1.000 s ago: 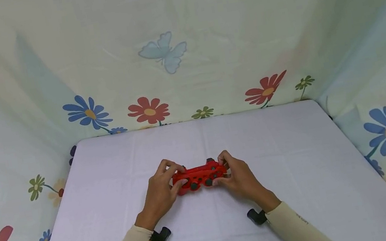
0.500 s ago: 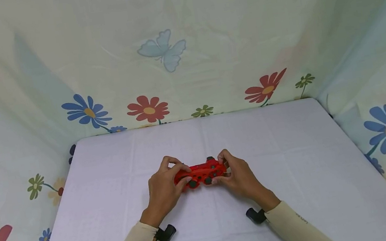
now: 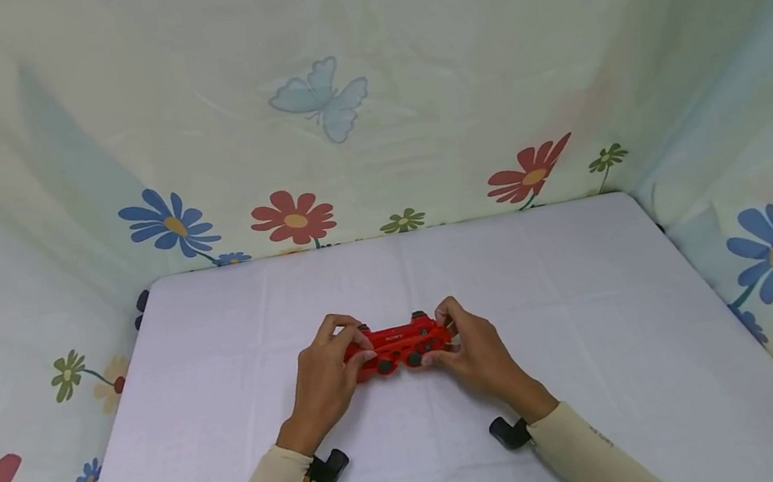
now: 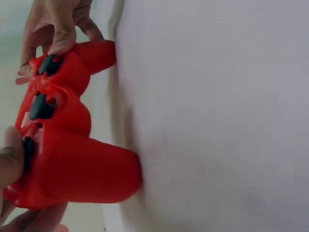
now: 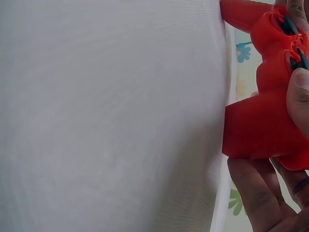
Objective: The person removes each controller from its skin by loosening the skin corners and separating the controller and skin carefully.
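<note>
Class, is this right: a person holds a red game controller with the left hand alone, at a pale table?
"Alone" is wrong: the head view shows the left hand and right hand holding the red game controller at the pale table.

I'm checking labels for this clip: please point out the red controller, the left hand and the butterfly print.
red controller [image 3: 399,343], head view: middle of its red shell
left hand [image 3: 320,376], head view: back of the hand
butterfly print [image 3: 322,102], head view: where its wings meet
</note>
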{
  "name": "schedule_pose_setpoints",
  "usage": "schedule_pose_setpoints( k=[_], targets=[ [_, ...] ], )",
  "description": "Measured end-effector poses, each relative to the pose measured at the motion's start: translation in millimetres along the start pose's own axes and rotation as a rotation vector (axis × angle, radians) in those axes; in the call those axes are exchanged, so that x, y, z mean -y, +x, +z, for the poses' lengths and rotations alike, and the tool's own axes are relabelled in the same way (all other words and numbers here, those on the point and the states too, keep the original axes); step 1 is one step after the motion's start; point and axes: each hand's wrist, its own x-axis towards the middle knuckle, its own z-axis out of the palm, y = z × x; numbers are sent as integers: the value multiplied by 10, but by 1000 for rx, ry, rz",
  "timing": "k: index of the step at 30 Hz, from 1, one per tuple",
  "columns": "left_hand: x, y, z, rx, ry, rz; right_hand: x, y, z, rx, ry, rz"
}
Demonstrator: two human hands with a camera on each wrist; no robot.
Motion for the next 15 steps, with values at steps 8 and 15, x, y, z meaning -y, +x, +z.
schedule_pose_setpoints(
  k=[8, 15],
  targets=[
    [127, -164, 50, -63, -110, 71, 23, -3, -15, 24, 18, 20],
    [136, -118, 44, -74, -115, 98, 25, -18, -25, 23, 12, 28]
  ],
)
